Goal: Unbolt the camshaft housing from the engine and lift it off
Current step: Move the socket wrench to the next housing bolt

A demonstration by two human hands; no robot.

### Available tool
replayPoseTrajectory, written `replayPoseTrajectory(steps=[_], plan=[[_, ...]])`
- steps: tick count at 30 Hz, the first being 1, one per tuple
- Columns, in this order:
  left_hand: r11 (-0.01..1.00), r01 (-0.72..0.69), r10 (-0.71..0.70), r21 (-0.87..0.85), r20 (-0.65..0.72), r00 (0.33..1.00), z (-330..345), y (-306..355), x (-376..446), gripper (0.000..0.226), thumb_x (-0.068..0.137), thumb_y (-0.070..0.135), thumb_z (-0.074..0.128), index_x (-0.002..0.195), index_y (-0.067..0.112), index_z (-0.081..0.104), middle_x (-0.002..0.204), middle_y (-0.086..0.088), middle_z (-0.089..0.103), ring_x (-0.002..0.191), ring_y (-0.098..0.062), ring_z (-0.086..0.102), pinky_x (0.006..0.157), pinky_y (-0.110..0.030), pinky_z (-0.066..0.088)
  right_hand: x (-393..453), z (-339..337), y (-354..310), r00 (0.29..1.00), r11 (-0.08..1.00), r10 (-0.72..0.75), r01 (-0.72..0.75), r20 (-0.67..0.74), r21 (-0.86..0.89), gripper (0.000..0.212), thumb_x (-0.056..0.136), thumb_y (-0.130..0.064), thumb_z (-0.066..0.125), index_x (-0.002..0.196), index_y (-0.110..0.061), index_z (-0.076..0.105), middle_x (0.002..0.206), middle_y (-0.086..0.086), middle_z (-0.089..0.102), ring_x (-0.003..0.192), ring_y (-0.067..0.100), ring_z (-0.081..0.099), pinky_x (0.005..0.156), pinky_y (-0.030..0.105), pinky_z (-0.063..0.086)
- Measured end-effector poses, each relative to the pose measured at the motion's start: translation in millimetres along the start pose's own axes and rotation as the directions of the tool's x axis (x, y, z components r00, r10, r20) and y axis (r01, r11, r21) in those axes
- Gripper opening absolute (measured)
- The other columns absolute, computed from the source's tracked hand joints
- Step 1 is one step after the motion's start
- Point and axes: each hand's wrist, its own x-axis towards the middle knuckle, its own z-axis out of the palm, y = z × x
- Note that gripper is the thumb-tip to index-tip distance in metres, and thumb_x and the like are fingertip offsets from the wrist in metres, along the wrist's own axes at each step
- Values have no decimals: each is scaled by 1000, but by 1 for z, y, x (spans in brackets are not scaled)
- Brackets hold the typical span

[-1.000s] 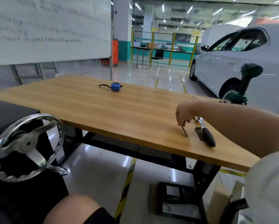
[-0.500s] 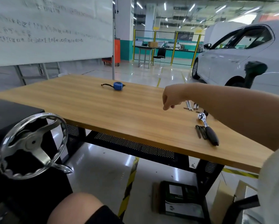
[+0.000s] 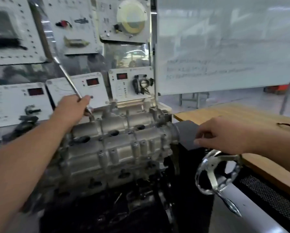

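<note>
**Left hand on wrench at housing's far-left bolt**

- Ribbed grey cast-aluminium camshaft housing (image 3: 117,140) sits on top of the engine (image 3: 107,169), which is mounted on a dark stand in front of white instrument panels (image 3: 90,84). Housing not yet lifted; bolt heads show along its near flange.
- Left hand (image 3: 72,109) grips a long, slim chrome wrench handle (image 3: 68,76), fingers curled round its lower end. Handle slopes up and to the left; its tip is down at the far-left corner of the housing. Whether the socket is seated on a bolt cannot be told: blurred, and the hand covers it.
- Right hand (image 3: 224,135) hovers just right of the housing's end, fingers loosely curled. It seems to hold nothing, though the blur leaves that uncertain. Chrome handwheel (image 3: 216,172) of the stand is below it; light wooden bench (image 3: 241,115) behind.
- Handling, as judged: rigid, fairly heavy for 1 hand, probably oily and sharp-edged at the flange. Sealing face damages easily, so no prying at the joint. Best taken with 2 hands, 1 at each end, lifted straight up and kept level once every bolt is out.
</note>
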Motion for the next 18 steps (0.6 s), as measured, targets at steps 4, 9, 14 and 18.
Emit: replayPoseTrajectory(steps=[4,9,14,18], plan=[[997,-47,50,-53,58,997,-20,-4,3,36,104,45,51,82,20,64,72,9,70,59,-3,68,53,-24,42,60,-26,-90,963,956,-227,249,-147,156,24,95,-59,53,91,-39,65,76,-16,64,68,-3,58,61,19,42],[995,-95,93,24,81,992,-48,-15,10,40,101,53,54,83,20,67,76,4,76,62,-8,71,59,-30,55,121,-49,-176,872,764,-257,447,-416,466,29,98,-50,57,100,-26,71,86,-7,71,75,4,65,64,22,48],[984,-142,129,108,120,984,-65,-24,16,42,100,54,54,78,20,65,72,7,75,59,2,68,50,-20,46,176,-53,-237,905,518,-179,420,-386,745,63,96,-51,60,146,-16,43,127,0,63,113,19,62,100,44,51],[987,-156,145,45,179,973,-61,-33,14,34,103,45,54,79,23,64,64,24,70,58,4,68,52,-11,42,205,-38,-276,895,309,-182,444,-406,841,59,99,-40,61,149,-18,40,120,0,66,104,16,68,96,44,55]])
